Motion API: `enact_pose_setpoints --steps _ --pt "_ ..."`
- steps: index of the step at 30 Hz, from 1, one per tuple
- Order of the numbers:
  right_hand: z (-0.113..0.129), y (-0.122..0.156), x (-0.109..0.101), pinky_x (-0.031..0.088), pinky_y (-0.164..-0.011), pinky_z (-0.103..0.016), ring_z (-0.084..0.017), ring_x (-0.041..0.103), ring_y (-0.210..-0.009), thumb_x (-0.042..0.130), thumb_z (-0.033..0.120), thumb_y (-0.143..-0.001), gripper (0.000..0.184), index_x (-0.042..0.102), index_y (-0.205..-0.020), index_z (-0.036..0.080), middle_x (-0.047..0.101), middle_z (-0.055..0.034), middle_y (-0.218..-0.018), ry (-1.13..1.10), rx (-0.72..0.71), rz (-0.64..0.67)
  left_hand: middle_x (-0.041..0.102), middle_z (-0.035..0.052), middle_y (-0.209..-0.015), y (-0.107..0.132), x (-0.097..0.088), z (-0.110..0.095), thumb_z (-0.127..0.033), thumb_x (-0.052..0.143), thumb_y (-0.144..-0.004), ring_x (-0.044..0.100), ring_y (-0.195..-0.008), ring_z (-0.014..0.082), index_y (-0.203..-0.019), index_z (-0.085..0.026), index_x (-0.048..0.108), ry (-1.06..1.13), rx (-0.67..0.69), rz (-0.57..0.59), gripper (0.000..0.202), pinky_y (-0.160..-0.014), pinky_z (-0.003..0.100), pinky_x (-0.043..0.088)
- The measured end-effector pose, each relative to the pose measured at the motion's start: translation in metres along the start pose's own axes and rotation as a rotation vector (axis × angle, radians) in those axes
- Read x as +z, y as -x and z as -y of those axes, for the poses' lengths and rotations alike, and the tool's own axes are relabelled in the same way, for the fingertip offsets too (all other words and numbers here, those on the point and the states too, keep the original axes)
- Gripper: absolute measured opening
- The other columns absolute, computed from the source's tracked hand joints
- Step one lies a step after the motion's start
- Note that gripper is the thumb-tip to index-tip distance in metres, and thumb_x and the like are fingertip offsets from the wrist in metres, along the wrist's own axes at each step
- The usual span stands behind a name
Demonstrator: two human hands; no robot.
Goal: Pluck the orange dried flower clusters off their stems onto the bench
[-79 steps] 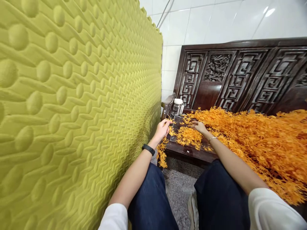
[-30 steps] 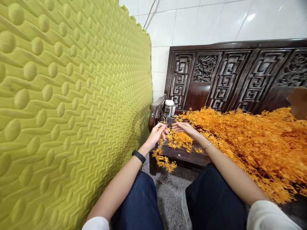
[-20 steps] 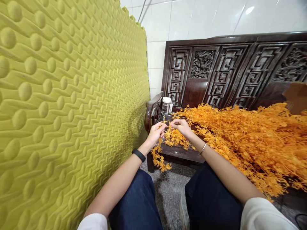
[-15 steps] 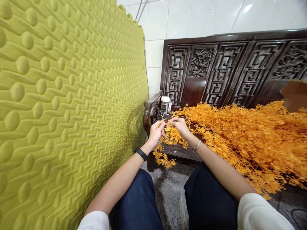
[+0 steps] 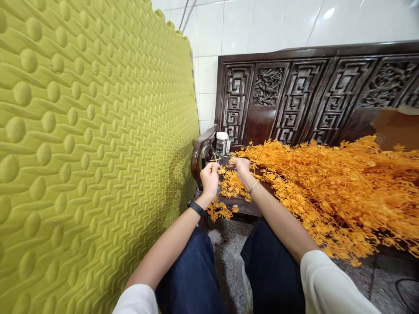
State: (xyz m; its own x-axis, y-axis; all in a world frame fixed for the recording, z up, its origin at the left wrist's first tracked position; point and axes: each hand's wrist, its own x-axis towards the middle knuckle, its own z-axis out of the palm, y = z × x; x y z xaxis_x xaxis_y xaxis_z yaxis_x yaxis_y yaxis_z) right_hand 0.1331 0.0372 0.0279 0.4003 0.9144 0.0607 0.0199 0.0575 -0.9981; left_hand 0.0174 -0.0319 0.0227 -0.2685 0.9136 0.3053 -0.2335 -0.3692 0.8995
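Note:
My left hand [image 5: 210, 178] is closed around an orange artificial plant sprig [image 5: 220, 210]. The sprig's bare yellow stem ends stick up above the fingers, and its leafy part hangs below the wrist. To its right, my right hand [image 5: 241, 168] is pinched together over the bench seat. An orange bit shows at its fingertips, too small to make out. A small gap separates the two hands. Beneath and between them, loose orange sprigs [image 5: 233, 185] lie on the dark seat. A large heap of orange artificial foliage [image 5: 340, 187] spreads over the bench to the right.
The dark carved wooden bench [image 5: 267, 124] has a curved armrest [image 5: 197, 159] at its left end. A clear jar with a white lid [image 5: 221, 143] stands in that corner. Yellow textured foam mat [image 5: 98, 144] rises along the left. Some brown cardboard [image 5: 397, 128] is behind the heap.
My right hand has turned, its fingers now pointing away over the seat. The left hand has turned more upright with the sprig still in it. The whole view has shifted slightly.

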Motion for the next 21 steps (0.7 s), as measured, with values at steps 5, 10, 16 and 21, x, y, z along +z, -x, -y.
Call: enact_pose_setpoints --steps 5,10,16,21 --pt "-0.007 -0.029 -0.029 0.048 -0.055 -0.023 -0.013 0.059 -0.055 0.068 0.026 -0.066 0.013 0.063 -0.061 0.015 0.064 -0.0014 -0.058 0.109 -0.047 -0.062 0.037 -0.0091 -0.046 -0.006 -0.014 -0.011 -0.041 0.064 -0.071 0.033 -0.036 0.0034 -0.077 -0.014 0.061 0.127 -0.021 0.062 0.028 -0.039 0.018 0.030" --pt "-0.018 -0.037 -0.035 0.047 -0.051 -0.024 -0.012 0.055 -0.047 0.068 0.012 -0.065 0.008 0.063 -0.058 0.014 0.057 -0.0014 -0.046 0.244 0.018 0.069 0.052 -0.0048 -0.057 -0.008 -0.021 -0.009 -0.047 0.066 -0.068 0.046 -0.043 0.0052 -0.088 -0.013 0.061 0.107 -0.090 0.171 0.039 -0.050 0.022 0.044" --pt "-0.017 -0.032 -0.041 0.049 -0.050 -0.025 -0.014 0.060 -0.050 0.069 0.007 -0.065 0.020 0.066 -0.084 0.011 0.065 -0.0045 -0.057 0.273 0.082 0.296 0.054 -0.0028 -0.058 -0.003 -0.022 -0.010 -0.050 0.066 -0.068 0.050 -0.047 0.0060 -0.080 -0.014 0.060 0.067 -0.119 0.223 0.039 -0.050 0.020 0.043" --pt "0.003 0.001 -0.040 0.053 -0.065 -0.026 -0.015 0.066 -0.068 0.066 0.038 -0.075 0.027 0.068 -0.089 0.014 0.071 -0.0088 -0.082 0.138 0.031 0.739 0.054 -0.0025 -0.058 -0.002 -0.021 -0.011 -0.049 0.063 -0.072 0.051 -0.050 0.0062 -0.080 -0.014 0.059 0.065 -0.119 0.248 0.036 -0.053 0.019 0.043"
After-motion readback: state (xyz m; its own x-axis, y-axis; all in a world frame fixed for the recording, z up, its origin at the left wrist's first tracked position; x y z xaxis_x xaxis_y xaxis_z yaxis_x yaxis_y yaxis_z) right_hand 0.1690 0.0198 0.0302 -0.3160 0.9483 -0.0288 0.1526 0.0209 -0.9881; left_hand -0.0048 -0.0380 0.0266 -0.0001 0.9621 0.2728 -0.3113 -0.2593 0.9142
